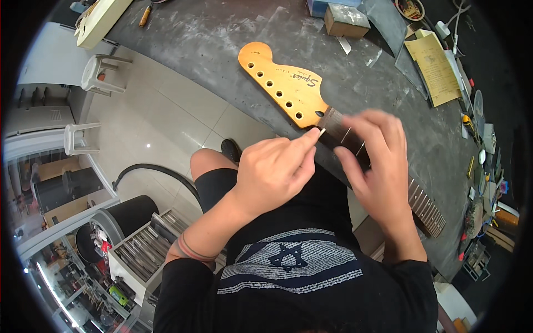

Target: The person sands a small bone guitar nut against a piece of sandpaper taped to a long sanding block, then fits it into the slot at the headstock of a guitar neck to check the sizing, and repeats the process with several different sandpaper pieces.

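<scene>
The guitar neck point(286, 83) lies along the near edge of the counter point(233, 33), face up. The headstock point(308, 83), amber and pierced by a row of six holes, points to the upper left; the dark fretboard point(426, 208) runs to the lower right, passing beneath the right hand point(383, 161).

Left hand point(272, 169): positioned at the junction of headstock and fretboard. The index finger is extended and the thumb is drawn in below it; the remaining fingers are curled. A small pale piece point(322, 132) sits at the index fingertip — whether it is gripped or only touched cannot be told.

Right hand: positioned over the upper part of the fretboard, palm down. Its fingers point(358, 126) are blurred and parted from the thumb, with a wide gap between; nothing is seen held in them. Contact with the fretboard cannot be confirmed.

Surroundings: a box-shaped block point(347, 21) stands at the far side of the counter — a yellowed sheet point(436, 69) lies to its right. A wooden-handled tool point(145, 16) lies at upper left.
</scene>
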### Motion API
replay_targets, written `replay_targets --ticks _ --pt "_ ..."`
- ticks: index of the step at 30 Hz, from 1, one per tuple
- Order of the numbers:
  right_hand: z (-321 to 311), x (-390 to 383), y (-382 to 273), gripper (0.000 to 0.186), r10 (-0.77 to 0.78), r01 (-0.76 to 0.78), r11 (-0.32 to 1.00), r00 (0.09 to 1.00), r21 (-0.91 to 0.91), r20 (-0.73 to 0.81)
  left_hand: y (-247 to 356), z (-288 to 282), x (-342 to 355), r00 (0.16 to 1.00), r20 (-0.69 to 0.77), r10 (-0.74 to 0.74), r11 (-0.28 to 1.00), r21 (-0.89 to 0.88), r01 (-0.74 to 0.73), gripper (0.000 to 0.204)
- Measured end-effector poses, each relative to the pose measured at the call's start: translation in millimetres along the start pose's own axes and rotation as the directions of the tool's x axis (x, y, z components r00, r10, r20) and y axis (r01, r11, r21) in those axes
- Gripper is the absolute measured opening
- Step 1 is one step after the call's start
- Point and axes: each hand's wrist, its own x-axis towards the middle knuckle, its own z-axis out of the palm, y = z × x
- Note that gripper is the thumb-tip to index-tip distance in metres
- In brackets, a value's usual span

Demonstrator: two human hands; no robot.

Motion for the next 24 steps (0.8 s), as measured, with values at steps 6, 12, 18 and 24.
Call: replay_targets --ticks 6,12,18,24 --pt "21.2 3.3 20.1 0.057 0.119 -0.105 0.975 0.991 -0.194 0.064 2.4 3.5 1.8 0.998 0.059 0.021 0.999 0.025 -0.023 0.046" --pt "18.4 8.5 23.1 0.058 0.145 -0.128 0.979 0.984 -0.16 0.099 -1.9 2.2 3.1 0.991 0.136 0.008 1.0 0.021 -0.01 0.047" --pt "18.3 10.2 26.1 0.061 0.158 -0.143 0.982 0.981 -0.127 0.115 -5.3 1.9 4.5 0.984 0.179 0.0 1.0 0.017 -0.003 0.046" --pt "17.8 10.4 27.5 0.062 0.172 -0.157 0.98 0.976 -0.121 0.13 2.6 -1.4 6.6 0.972 0.234 -0.012 0.998 0.06 -0.002 0.047"
